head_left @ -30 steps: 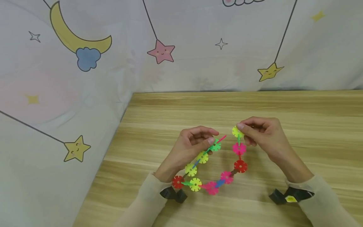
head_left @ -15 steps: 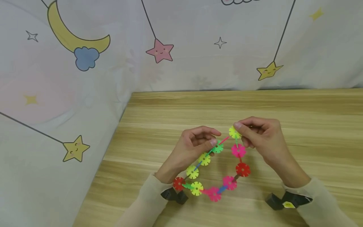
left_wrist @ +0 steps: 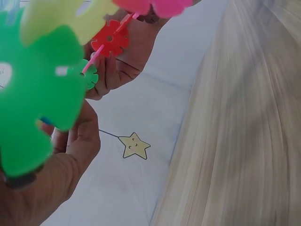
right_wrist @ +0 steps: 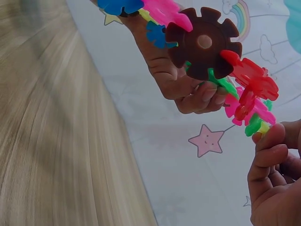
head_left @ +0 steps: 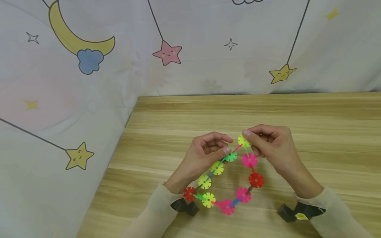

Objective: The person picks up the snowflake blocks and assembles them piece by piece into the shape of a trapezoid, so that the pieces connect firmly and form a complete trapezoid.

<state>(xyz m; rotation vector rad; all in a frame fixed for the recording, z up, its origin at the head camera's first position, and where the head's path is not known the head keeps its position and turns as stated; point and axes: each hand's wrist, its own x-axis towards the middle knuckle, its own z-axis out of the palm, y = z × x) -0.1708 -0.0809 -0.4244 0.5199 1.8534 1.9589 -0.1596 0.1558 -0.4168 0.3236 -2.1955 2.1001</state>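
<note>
In the head view, a string of slotted plastic snowflake discs, pink, red, yellow, green, blue and brown, hangs as a ring between my hands. My left hand [head_left: 205, 150] pinches the green disc [head_left: 231, 155] between thumb and fingers, its index finger raised. Between my right hand's [head_left: 275, 145] thumb and fingers is the yellow disc [head_left: 241, 141] at the top. A pink disc [head_left: 236, 148], seen edge-on, spans from the green disc to the yellow one's edge. The right wrist view shows a brown disc [right_wrist: 183, 49] up close; a blurred green disc [left_wrist: 51, 84] covers part of the left wrist view.
Beneath the hands is a wood-grain table [head_left: 166, 115]. A pale cloth [head_left: 202, 76] printed with stars and a moon hangs behind it and along the left. Each wrist wears a black camera mount, such as the right one [head_left: 308, 210].
My right hand has moved left with the yellow disc, closing the gap to the pink disc's end. The chain's lower part sags a little further toward me. The left hand has shifted slightly right.
</note>
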